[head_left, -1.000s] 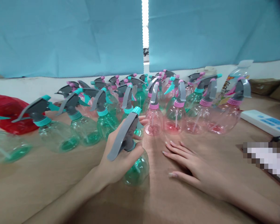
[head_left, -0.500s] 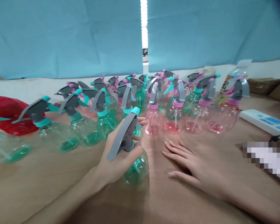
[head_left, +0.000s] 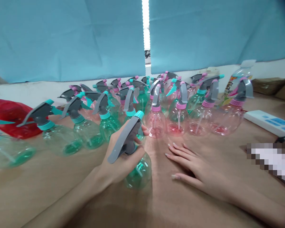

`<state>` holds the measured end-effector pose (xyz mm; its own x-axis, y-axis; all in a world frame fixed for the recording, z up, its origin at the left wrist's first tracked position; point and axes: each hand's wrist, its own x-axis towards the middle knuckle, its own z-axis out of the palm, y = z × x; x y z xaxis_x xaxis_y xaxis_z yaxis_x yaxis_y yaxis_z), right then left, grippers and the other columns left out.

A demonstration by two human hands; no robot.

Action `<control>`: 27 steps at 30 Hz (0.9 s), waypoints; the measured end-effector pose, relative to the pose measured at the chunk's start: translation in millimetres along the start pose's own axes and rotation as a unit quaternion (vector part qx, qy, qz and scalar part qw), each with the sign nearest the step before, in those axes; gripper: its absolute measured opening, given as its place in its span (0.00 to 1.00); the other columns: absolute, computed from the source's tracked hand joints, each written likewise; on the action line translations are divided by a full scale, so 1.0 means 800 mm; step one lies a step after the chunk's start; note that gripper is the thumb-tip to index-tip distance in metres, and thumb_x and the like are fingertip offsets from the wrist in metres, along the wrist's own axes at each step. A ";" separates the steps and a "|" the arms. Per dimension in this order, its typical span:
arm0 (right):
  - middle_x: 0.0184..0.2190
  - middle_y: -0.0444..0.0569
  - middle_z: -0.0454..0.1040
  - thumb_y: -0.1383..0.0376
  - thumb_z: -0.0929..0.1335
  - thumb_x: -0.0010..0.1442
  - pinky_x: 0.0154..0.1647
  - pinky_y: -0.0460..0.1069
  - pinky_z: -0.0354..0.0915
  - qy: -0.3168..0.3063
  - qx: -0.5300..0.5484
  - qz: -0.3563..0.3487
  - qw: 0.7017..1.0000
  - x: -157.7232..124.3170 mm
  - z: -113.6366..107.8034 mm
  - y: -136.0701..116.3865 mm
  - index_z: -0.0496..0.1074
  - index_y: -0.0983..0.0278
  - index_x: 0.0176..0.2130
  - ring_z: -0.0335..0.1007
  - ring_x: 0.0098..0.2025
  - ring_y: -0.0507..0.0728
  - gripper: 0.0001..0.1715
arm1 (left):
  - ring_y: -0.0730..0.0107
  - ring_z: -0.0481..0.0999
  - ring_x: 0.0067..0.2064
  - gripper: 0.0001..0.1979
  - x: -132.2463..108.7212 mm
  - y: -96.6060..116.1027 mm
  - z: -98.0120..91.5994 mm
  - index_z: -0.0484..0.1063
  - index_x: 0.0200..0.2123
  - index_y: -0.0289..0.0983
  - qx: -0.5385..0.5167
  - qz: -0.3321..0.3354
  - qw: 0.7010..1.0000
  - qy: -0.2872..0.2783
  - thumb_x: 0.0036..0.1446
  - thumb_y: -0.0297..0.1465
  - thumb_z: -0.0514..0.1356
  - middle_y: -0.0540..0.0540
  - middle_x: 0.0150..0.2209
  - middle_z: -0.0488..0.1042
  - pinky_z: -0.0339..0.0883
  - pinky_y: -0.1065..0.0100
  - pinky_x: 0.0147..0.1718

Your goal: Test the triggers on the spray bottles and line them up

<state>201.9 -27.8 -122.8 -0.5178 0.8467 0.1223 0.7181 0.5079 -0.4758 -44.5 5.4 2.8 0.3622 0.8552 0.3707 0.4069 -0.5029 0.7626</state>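
My left hand (head_left: pixel 118 161) is wrapped round the neck of a green spray bottle (head_left: pixel 140 174), under its grey trigger head with a turquoise nozzle. The bottle stands upright at the middle front of the table, its lower body showing beneath my fingers. To the right, my right hand (head_left: pixel 194 171) lies flat on the tabletop, fingers spread, holding nothing. Just beyond its fingertips is a pink spray bottle (head_left: pixel 177 123), with another pink spray bottle (head_left: pixel 156 122) to its left. A green spray bottle (head_left: pixel 109 123) stands behind my left hand.
Several more green and pink spray bottles crowd the back. A red plastic bag (head_left: pixel 14 118) lies at left, near a green bottle (head_left: pixel 9 152). On the right are a labelled drink bottle (head_left: pixel 239 76), a white device with blue buttons (head_left: pixel 270 122) and a blurred-out flat object (head_left: pixel 273 161).
My left hand keeps its hold on the green spray bottle, whose trigger head has shifted very slightly. My right hand stays in place. The view has moved a little.
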 end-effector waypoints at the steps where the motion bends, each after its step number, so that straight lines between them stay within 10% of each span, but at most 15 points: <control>1: 0.70 0.48 0.51 0.47 0.63 0.66 0.68 0.68 0.41 0.000 0.000 -0.001 1.000 0.000 0.000 0.000 0.55 0.52 0.67 0.43 0.70 0.66 0.35 | 0.69 0.73 0.34 0.13 0.000 -0.001 0.000 0.65 0.38 0.41 0.005 -0.002 1.000 0.002 0.47 0.25 0.55 0.48 0.39 0.73 0.71 0.66 0.36; 13: 0.70 0.50 0.50 0.46 0.62 0.66 0.68 0.68 0.41 -0.009 -0.003 0.001 1.000 0.003 -0.001 0.001 0.55 0.54 0.67 0.42 0.70 0.66 0.36 | 0.69 0.73 0.30 0.09 -0.003 -0.002 0.005 0.66 0.34 0.41 0.020 -0.002 0.999 0.025 0.47 0.27 0.57 0.51 0.31 0.72 0.67 0.68 0.28; 27: 0.65 0.58 0.62 0.44 0.63 0.64 0.67 0.67 0.48 0.004 -0.006 -0.014 1.000 0.009 -0.015 -0.033 0.60 0.64 0.65 0.51 0.68 0.68 0.40 | 0.67 0.79 0.37 0.24 -0.005 -0.006 0.018 0.69 0.53 0.42 0.019 0.005 0.999 0.042 0.51 0.25 0.60 0.45 0.52 0.77 0.75 0.67 0.37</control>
<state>184.8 -33.1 -98.6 -0.5336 0.8336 0.1425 0.7093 0.5329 -0.4614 -35.9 2.3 -9.6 0.2959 0.8564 0.4231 0.4356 -0.5151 0.7381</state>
